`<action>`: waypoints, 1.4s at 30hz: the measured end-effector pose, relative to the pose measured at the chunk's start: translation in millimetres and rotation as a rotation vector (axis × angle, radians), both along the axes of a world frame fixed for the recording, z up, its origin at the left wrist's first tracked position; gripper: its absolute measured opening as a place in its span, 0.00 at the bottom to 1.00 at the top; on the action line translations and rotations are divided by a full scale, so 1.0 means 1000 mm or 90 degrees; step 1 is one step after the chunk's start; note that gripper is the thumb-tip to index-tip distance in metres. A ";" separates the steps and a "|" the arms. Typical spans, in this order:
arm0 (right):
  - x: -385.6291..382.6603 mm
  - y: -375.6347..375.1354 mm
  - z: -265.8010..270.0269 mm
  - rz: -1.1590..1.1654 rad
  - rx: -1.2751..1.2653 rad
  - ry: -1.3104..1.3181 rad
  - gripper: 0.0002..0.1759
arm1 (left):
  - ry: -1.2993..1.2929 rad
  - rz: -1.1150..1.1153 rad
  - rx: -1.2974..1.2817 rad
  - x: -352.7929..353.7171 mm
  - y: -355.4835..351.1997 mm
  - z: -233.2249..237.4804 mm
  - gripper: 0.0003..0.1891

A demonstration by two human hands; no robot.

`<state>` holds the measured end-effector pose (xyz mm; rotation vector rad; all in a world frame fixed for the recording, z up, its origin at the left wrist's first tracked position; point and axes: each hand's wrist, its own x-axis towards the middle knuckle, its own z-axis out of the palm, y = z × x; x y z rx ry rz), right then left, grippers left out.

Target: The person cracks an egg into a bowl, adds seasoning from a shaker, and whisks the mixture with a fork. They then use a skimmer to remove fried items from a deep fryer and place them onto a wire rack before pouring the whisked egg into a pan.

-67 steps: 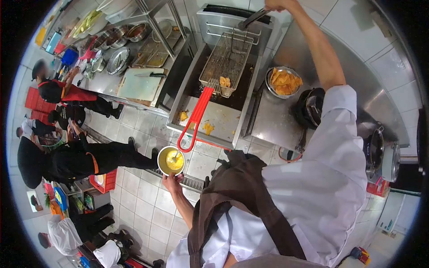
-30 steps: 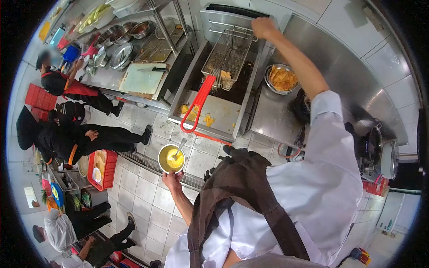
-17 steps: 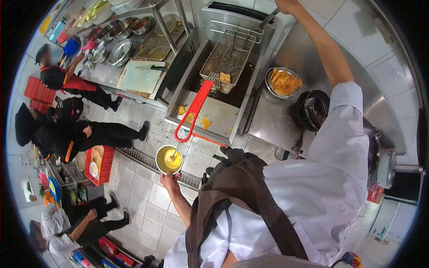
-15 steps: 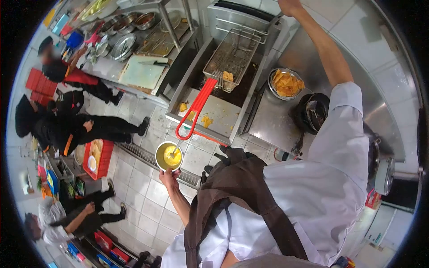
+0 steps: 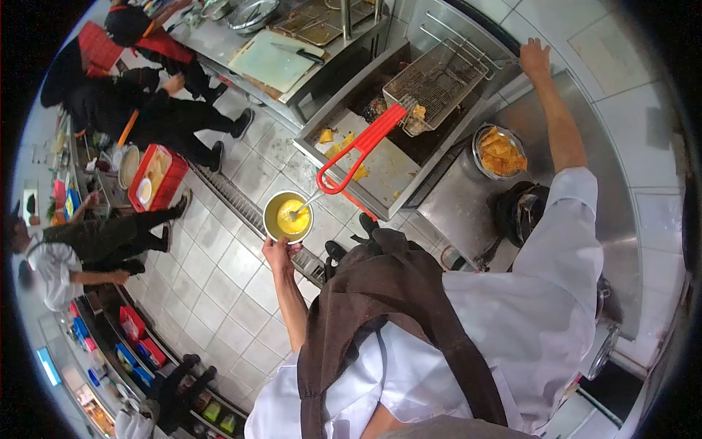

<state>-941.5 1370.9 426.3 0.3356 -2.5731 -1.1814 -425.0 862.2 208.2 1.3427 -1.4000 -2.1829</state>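
Note:
My left hand (image 5: 281,252) grips a deep bowl (image 5: 269,219) by its near side, fingers around the rim and wall. Yellow liquid like beaten egg (image 5: 292,215) lies in the bowl, and a fork (image 5: 303,208) leans in it. Just beyond the bowl, a red basket handle (image 5: 360,155) reaches out over the fryer (image 5: 380,172). The wire fry basket (image 5: 446,80) sits over dark oil, with a few fried pieces at its near end. My right hand (image 5: 535,60) is stretched out beside the fryer's far right corner, fingers spread and holding nothing.
A metal bowl of fried chips (image 5: 500,152) stands on the steel counter right of the fryer, with a black pan (image 5: 521,212) nearer me. Left, a cutting board (image 5: 274,62) carries a knife (image 5: 298,53). Several people stand beyond a red crate (image 5: 162,179) and a floor drain.
My view has swung, shifting the fryer and basket rightward in frame. My right hand has come away from the long handle at the basket's far end. My left hand still holds the bowl.

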 end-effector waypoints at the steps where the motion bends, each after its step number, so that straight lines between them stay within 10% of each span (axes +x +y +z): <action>1: -0.003 0.002 -0.004 -0.001 0.003 -0.004 0.13 | -0.002 0.010 0.002 0.000 0.001 0.001 0.12; 9: 0.025 -0.005 -0.024 0.079 -0.330 0.019 0.22 | -0.044 -0.025 -0.031 0.001 -0.010 0.011 0.19; 15: 0.117 -0.132 -0.001 0.483 -0.727 0.116 0.15 | 0.014 0.080 0.039 0.011 -0.012 0.006 0.22; 21: 0.306 -0.323 -0.045 0.758 -1.250 -0.404 0.07 | 0.038 0.177 0.015 0.038 0.001 0.010 0.23; 23: 0.356 -0.355 -0.070 0.935 -1.164 -0.644 0.12 | 0.068 0.219 0.008 0.049 -0.002 0.005 0.23; 32: 0.532 -0.459 -0.265 0.547 -0.892 -1.090 0.07 | 0.061 0.364 0.010 0.243 -0.043 0.007 0.26; 35: 0.605 -0.510 -0.284 0.409 -0.993 -1.319 0.08 | 0.040 0.448 0.012 0.302 -0.044 0.003 0.27; 42: 0.781 -0.645 -0.258 0.660 -0.874 -1.463 0.05 | 0.034 0.727 -0.039 0.445 -0.050 0.024 0.24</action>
